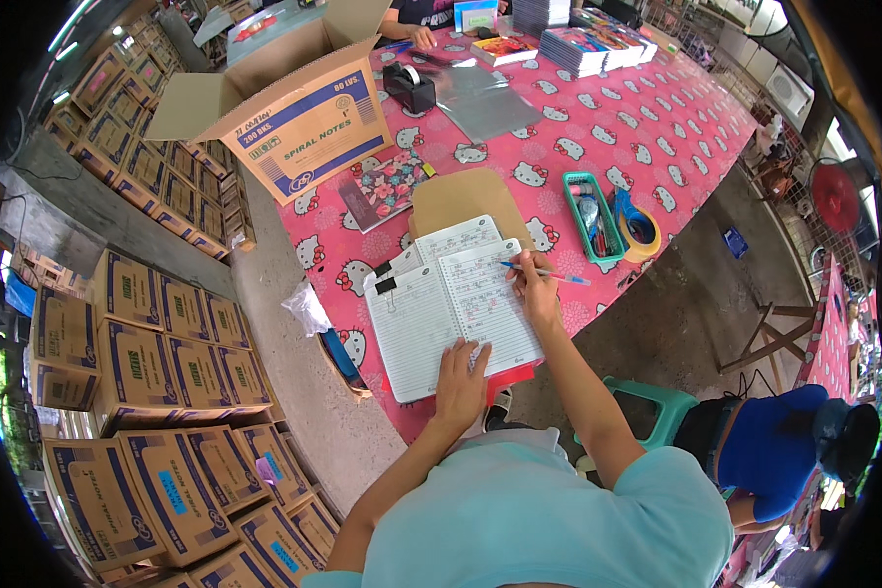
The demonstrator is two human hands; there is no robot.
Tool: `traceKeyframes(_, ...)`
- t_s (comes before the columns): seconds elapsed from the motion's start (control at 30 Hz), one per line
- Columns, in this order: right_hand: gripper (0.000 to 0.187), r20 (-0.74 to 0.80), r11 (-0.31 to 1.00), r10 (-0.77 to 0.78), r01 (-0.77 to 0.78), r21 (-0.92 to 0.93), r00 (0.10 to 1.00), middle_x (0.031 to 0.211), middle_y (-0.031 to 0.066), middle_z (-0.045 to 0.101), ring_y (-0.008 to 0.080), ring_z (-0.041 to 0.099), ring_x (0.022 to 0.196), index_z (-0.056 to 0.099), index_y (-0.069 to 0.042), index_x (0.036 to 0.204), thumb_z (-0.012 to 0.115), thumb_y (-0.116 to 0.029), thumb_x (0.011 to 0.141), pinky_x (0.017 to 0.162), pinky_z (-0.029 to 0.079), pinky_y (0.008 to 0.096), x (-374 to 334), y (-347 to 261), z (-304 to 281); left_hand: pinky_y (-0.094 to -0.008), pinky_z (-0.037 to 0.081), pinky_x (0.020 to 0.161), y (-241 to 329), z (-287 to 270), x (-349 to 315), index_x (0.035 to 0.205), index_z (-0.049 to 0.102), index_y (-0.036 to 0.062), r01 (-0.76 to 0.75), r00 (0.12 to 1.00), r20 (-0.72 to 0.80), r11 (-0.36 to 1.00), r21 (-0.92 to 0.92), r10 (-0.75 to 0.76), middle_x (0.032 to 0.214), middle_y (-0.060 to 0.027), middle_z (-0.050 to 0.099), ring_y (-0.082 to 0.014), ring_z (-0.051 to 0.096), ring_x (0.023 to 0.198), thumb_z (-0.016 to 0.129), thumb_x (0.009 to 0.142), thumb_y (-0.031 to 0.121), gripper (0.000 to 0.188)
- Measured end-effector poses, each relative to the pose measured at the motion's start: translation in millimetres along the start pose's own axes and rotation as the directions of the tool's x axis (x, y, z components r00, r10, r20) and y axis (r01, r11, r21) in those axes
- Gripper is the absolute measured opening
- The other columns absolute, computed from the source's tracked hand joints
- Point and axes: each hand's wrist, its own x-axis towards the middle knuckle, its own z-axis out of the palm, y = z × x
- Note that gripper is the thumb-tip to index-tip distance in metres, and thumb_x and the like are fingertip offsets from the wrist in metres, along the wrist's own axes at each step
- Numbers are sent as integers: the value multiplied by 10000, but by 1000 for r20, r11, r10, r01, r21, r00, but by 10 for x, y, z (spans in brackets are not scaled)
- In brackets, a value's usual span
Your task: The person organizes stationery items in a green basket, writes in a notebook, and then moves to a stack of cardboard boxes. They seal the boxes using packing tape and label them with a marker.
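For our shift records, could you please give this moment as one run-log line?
right hand: holds pen over open notebook | left hand: spread on notebook | nearby: green basket, open carton

Single head-worn fisheye, wide, looks steeply down and forward from above the wearer's light-blue shirt (pixel 519 510) at 6 o'clock; open notebook (pixel 461 316) near, about centre; pink-covered table (pixel 647 108) stretches toward 1 o'clock, stacked cartons (pixel 137 363) farther off, 8 o'clock; edges bend rimward.
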Motion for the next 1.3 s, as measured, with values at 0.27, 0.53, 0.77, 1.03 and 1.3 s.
traceKeyframes(0.27, 403, 23, 996, 42, -40, -84, 999, 665, 84, 579, 65, 379, 462, 600, 28, 904, 465, -347, 966, 439, 311, 214, -37, -124, 33, -344, 499, 697, 34, -227, -431, 955, 674, 106, 226, 974, 103, 811, -540, -203, 1124, -102, 552, -206, 600, 722, 679, 798, 248, 212)
traceKeyframes(0.53, 514, 21, 991, 4, -1, -136, 1000, 703, 77, 609, 66, 417, 489, 612, 17, 932, 401, -450, 969, 464, 332, 209, -47, -113, 45, -249, 459, 622, -331, -171, -787, 1094, 590, 49, 677, 458, 859, -537, -503, -228, 953, -62, 572, -123, 538, 716, 580, 882, 451, 455)
traceKeyframes(0.77, 408, 12, 989, -25, 26, -148, 1000, 847, 95, 640, 84, 506, 572, 604, 15, 998, 480, -372, 958, 538, 405, 215, -18, -70, 98, -348, 415, 723, -40, -133, -455, 1038, 600, -38, 304, 677, -422, 752, -585, -603, 888, -130, 591, -229, 524, 782, 505, 944, 284, 348)
traceKeyframes(1.03, 385, 57, 981, -57, 66, -180, 997, 904, 91, 632, 91, 529, 648, 595, 27, 1040, 517, -337, 943, 614, 435, 230, -54, -30, 108, -492, 275, 920, 172, -407, -300, 1394, 327, 5, 334, 780, -549, 942, -39, -299, 1295, -370, 288, -412, 334, 1149, 550, 885, 297, 628)
traceKeyframes(1.3, 390, 59, 988, -113, 118, -97, 992, 936, 113, 639, 127, 563, 685, 591, 12, 1065, 499, -348, 944, 628, 475, 256, 25, 104, -3, -567, 376, 952, 551, -212, 308, 1436, 284, 330, 149, 957, -197, 946, -288, -211, 1478, -233, 205, -495, 342, 1256, 546, 796, 68, 740)
